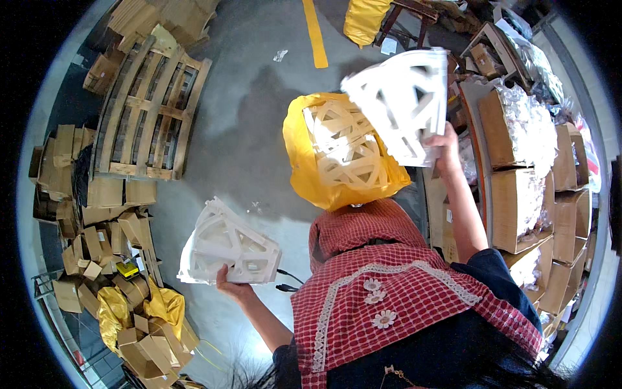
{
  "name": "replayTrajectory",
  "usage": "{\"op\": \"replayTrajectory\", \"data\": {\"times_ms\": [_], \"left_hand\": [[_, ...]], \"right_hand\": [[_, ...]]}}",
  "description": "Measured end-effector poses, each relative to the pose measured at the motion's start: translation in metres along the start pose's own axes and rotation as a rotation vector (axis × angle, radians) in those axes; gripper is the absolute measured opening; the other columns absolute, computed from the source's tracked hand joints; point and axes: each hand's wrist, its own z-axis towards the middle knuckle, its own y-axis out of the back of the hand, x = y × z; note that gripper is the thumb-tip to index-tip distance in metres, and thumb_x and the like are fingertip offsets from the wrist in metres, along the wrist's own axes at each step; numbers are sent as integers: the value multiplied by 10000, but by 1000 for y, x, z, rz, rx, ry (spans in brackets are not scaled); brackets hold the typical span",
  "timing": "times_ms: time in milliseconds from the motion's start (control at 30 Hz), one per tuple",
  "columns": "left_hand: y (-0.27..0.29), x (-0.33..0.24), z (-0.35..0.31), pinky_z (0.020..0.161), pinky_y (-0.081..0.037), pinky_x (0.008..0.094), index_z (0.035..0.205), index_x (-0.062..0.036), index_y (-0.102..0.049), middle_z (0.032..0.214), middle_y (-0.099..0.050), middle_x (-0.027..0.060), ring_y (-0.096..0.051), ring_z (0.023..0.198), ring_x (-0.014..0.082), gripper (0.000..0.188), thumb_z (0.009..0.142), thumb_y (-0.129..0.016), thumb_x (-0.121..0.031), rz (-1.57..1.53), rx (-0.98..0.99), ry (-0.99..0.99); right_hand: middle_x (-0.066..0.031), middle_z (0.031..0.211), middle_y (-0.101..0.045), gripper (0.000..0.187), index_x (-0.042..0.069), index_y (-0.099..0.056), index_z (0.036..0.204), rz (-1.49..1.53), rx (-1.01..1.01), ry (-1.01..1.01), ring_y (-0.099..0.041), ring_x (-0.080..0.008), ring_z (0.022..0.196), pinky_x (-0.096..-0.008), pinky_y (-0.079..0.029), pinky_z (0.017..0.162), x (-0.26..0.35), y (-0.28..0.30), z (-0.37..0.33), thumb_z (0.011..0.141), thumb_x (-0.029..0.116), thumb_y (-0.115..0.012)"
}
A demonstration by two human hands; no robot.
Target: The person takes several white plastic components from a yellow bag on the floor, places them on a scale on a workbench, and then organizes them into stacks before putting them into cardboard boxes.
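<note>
My left hand (234, 283) grips the lower edge of a stack of white fan-shaped plastic frames (227, 243), held out over the floor on the left. At the upper right, my right hand (443, 146) is closed on the corner of a brightly lit white fan-shaped plastic frame (405, 104); whether it is one piece or several I cannot tell. Between my hands stands an open yellow sack (299, 172), its rim spread wide. Inside it lie several more white plastic frames (340, 139). The frame in my right hand overlaps the sack's right side in view.
A wooden pallet (136, 100) leans at the left, above a heap of cardboard boxes (146, 350) and yellow sacking. Cartons (518, 201) with clear plastic bags line the right. Another yellow sack (366, 23) stands far ahead near a yellow floor stripe (315, 35).
</note>
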Motion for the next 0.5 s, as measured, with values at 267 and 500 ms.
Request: {"op": "replayTrajectory", "data": {"times_ms": [267, 500], "left_hand": [[-2, -1, -19, 966, -497, 490, 1341, 34, -479, 1281, -563, 186, -581, 1143, 324, 531, 884, -620, -196, -9, 1, -15], [-35, 1, -21, 977, -489, 486, 1404, 30, -408, 1300, -542, 181, -571, 1156, 332, 606, 875, -639, -156, 40, 162, -66]], "right_hand": [[-178, 1000, -618, 599, -75, -463, 1141, 48, -280, 154, -617, -255, 840, -361, -520, 794, 22, 86, -48, 577, 48, -625], [-154, 911, -637, 565, -49, -484, 1107, 30, -289, 0, -620, -235, 761, -352, -523, 728, -6, 118, -123, 562, 41, -602]]}}
